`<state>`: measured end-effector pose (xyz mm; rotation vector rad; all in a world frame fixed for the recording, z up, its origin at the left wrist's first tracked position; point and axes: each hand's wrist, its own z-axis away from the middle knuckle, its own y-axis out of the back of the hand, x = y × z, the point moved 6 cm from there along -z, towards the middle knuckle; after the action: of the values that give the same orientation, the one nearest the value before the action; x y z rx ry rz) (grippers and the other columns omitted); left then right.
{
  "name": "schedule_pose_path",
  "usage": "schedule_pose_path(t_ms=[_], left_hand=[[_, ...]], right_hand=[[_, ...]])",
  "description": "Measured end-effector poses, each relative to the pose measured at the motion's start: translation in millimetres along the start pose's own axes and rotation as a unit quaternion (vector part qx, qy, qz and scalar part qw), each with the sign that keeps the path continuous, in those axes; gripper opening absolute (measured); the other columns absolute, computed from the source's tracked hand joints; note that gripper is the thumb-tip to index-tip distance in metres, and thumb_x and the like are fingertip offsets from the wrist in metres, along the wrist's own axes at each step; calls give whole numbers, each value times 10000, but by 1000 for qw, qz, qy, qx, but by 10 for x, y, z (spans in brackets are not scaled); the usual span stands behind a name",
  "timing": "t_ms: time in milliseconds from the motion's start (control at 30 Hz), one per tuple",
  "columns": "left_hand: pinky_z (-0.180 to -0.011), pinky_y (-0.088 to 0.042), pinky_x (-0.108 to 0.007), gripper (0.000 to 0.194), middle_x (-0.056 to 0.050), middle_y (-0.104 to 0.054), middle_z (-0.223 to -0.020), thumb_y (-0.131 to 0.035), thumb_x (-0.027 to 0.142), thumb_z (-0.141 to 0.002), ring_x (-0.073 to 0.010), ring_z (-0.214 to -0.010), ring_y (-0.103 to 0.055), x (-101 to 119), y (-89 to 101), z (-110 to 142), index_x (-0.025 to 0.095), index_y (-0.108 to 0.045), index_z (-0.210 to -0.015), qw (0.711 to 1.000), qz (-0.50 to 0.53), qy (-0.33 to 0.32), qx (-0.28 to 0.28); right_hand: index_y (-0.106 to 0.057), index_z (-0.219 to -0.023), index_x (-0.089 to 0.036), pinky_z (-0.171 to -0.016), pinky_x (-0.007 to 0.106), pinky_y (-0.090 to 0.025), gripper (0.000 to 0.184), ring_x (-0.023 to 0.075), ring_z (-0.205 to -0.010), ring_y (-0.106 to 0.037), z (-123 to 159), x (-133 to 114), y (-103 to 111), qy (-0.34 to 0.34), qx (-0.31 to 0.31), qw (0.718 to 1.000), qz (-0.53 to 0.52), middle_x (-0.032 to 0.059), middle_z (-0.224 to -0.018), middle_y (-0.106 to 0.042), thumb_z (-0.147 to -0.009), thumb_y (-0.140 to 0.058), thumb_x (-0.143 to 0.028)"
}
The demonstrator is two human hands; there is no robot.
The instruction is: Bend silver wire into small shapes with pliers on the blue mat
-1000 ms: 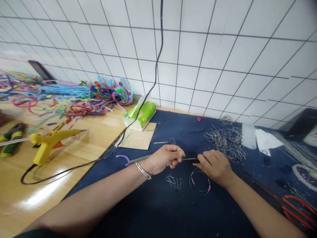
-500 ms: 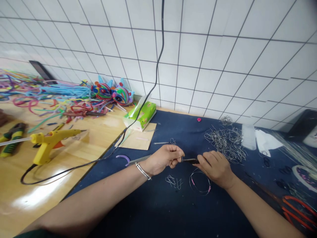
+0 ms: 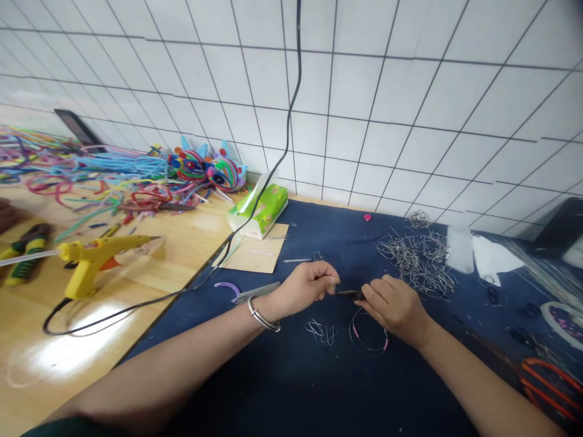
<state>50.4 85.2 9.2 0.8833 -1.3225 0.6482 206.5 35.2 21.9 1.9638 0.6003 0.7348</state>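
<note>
Between thumb and fingers my left hand [image 3: 310, 288] pinches a short piece of thin metal wire [image 3: 335, 289]. My right hand [image 3: 394, 306] is wrapped round a slim dark tool, seemingly pliers [image 3: 350, 294], whose tip points left and meets the wire. The tool's handles are hidden in the palm. Just below the right hand lies a wire ring [image 3: 368, 340] with small pink pieces on it. Several bent wire pieces [image 3: 320, 332] rest on the dark blue cloth [image 3: 291, 382] below the left hand. Straight grey wires [image 3: 259, 291] lie by the left wrist.
A tangled wire heap [image 3: 416, 261] lies at the back right. Orange-handled scissors [image 3: 551, 385] and a round container [image 3: 562, 321] are at right. On the left are a yellow glue gun [image 3: 91, 261], its black cable [image 3: 136, 308], a green tissue pack [image 3: 259, 212] and coloured strips [image 3: 118, 170].
Both hands stay in nearly the same place, with the tool tip still at the wire. The right hand has turned slightly. The whole view has shifted a little.
</note>
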Motion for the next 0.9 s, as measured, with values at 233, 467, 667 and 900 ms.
schedule_pose_path(t_ms=[233, 467, 667, 900], left_hand=[[-736, -428, -276, 187, -56, -618, -858, -385, 143, -855, -137, -792, -545, 305, -15, 103, 136, -568, -896, 925, -292, -245, -14], [-745, -432, -285, 241, -80, -618, -861, -351, 116, -855, -155, -797, -550, 358, -64, 145, 151, -573, -943, 891, -360, -268, -67], [-763, -424, -304, 264, -91, -620, -892, -360, 97, -839, -172, -830, -552, 373, -62, 153, 161, -579, -972, 897, -352, -257, -71], [-758, -422, -281, 254, -83, -617, -897, -364, 133, -859, -161, -835, -556, 338, -44, 114, 163, -588, -975, 904, -347, -241, -65]], right_hand=[[-564, -856, -163, -619, 259, -365, 201, 142, -709, -471, -38, 37, -50, -55, -59, 986, -145, 39, -752, -529, -844, -473, -341], [-570, -861, -177, -592, 218, -365, 202, 102, -649, -487, -48, 62, -62, -77, -98, 959, -254, 3, -715, -529, -830, -497, -364], [-576, -859, -172, -571, 207, -363, 211, 93, -634, -492, -47, 73, -54, -71, -88, 950, -291, 4, -709, -538, -831, -496, -366], [-570, -867, -178, -576, 212, -368, 211, 97, -630, -483, -17, 86, -152, -94, -106, 945, -295, 1, -718, -525, -828, -498, -372]])
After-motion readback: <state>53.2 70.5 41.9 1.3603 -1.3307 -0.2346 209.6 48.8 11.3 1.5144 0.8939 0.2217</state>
